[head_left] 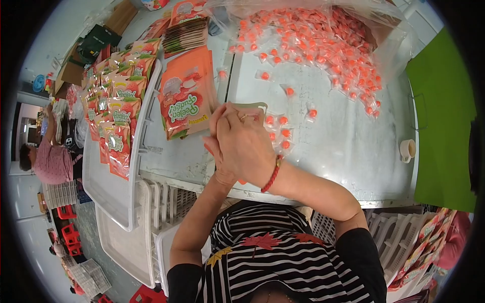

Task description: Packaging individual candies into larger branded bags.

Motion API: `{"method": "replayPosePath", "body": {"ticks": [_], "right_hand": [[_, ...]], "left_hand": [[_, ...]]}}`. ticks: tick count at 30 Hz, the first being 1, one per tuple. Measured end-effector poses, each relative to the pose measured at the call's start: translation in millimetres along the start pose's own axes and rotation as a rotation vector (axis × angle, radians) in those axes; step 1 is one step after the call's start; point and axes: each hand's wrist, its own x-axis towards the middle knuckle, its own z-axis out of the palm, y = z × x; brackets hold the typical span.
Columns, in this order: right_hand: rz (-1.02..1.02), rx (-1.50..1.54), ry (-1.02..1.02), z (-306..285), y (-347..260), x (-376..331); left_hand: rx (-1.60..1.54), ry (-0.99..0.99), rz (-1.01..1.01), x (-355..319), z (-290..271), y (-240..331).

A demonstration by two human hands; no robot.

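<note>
My right hand (247, 146), with a red cord bracelet on the wrist, crosses over my left hand (225, 169) at the table's near side. The right fingers are bent inward, and what they hold is hidden. Most of the left hand is covered; it appears closed on a pouch (252, 106), whose pale edge shows beyond the right fingers. Just right of the hands lie several wrapped red candies (283, 133). A fanned stack of flat red pouches (184, 96) rests to the left, close to my fingertips.
A large heap of wrapped candies (323, 45) spills from a clear plastic bag at the back. At left, a white tray (108, 187) carries filled pouches (121, 108). More pouches (187, 36) are stacked farther back. A small cup (407, 150) stands near the green panel (439, 121).
</note>
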Motion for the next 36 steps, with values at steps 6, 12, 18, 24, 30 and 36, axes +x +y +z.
{"method": "replayPosePath", "body": {"ticks": [6,12,18,24,30,36], "right_hand": [[-0.098,0.086,-0.035,-23,-19,-5],[-0.151,-0.009,0.171,-34,90,-3],[0.052,-0.107,-0.288,-1,220,-47],[0.049,-0.035,-0.205,17,143,-73],[0.046,-0.1,-0.152,25,116,-87],[0.01,-0.073,0.014,42,128,-90]], "left_hand": [[-0.697,0.225,-0.244,-1,-13,15],[0.013,0.216,0.037,-1,-66,20],[-0.007,0.218,0.02,-15,-82,19],[0.174,0.149,-0.012,-30,-81,6],[0.39,-0.009,0.223,-13,-58,9],[0.018,0.192,0.313,-12,-32,8]]}}
